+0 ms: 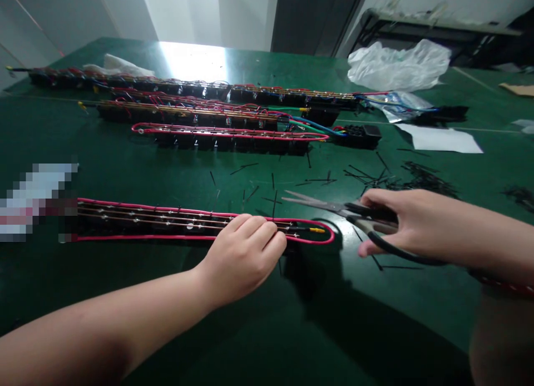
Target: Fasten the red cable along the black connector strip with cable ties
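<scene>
A long black strip assembly lies across the green table in front of me, with thin rods along it. A red wire runs along both long sides and loops round its right end. Near that loop is a yellow-tipped wire end. My left hand is closed over the strip near its right end, fingers wrapped on it from above. My right hand holds black-handled scissors, whose slightly parted blades point left, above the table and just right of my left hand.
Further back lie several similar wired strips and a black connector block. Cut black tie ends are strewn at the right. White paper and a clear plastic bag lie behind. A blurred-out patch is at left.
</scene>
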{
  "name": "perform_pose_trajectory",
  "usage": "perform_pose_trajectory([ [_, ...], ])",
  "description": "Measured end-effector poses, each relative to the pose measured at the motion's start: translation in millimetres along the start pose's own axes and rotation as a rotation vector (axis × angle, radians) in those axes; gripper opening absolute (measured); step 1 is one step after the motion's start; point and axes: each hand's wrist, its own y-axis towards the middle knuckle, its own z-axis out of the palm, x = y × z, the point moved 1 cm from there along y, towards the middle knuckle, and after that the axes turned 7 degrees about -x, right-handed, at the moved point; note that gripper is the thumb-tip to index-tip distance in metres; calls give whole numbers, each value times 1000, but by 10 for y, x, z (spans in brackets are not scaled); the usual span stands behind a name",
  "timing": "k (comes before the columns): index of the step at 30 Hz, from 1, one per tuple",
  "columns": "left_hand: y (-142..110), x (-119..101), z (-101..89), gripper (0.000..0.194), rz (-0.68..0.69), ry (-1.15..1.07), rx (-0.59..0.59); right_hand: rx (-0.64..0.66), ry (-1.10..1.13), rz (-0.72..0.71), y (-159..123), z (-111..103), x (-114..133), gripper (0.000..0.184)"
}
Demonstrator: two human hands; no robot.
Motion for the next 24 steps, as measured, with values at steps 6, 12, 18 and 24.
perform_pose_trajectory([
  [6, -9, -29, -21, 15, 129, 53, -75, 63, -87, -14, -101, 98, 138, 53],
  [12, -5, -33, -22, 16, 100, 10, -83, 49, -109, -120, -18, 211, 235, 57],
  [18, 12, -34, -22, 18, 90, -3, -99, -47, -221, -155, 35, 309, 326, 61],
  [24, 20, -34, -27, 17, 89, -2, -84, -111, -250, -173, 31, 337, 338, 56],
])
